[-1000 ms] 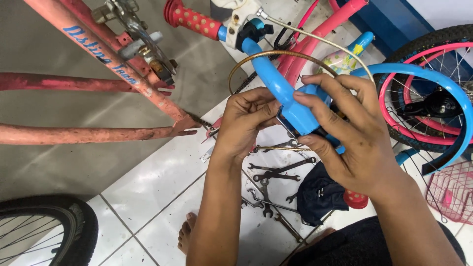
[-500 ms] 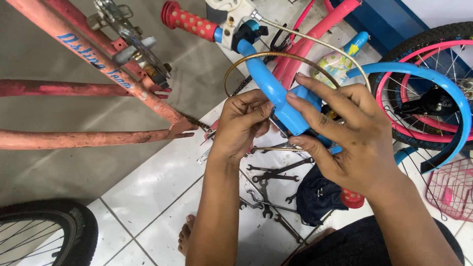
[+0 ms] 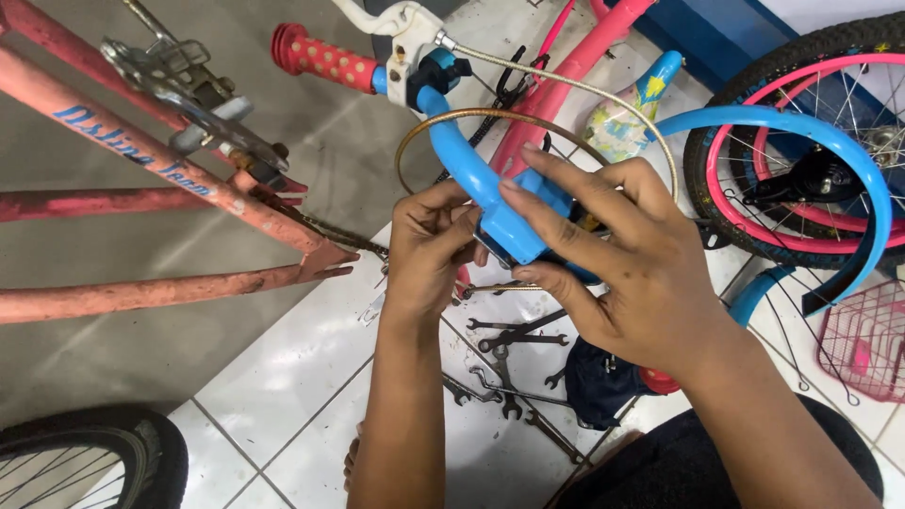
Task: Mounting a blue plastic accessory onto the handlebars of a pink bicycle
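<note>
Head view: we curl our right hand (image 3: 641,273) around the lower end of the curved blue metal handlebar (image 3: 476,179), fingers wrapped over it. Our left hand (image 3: 429,240) pinches the same end (fingertips close together). Its long axis rises up-left toward the red dotted rubber grip (image 3: 325,58).

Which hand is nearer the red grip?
Left. The left hand sits below and right of the red grip; the right hand is farther right, wrapped over the blue handlebar.
</note>
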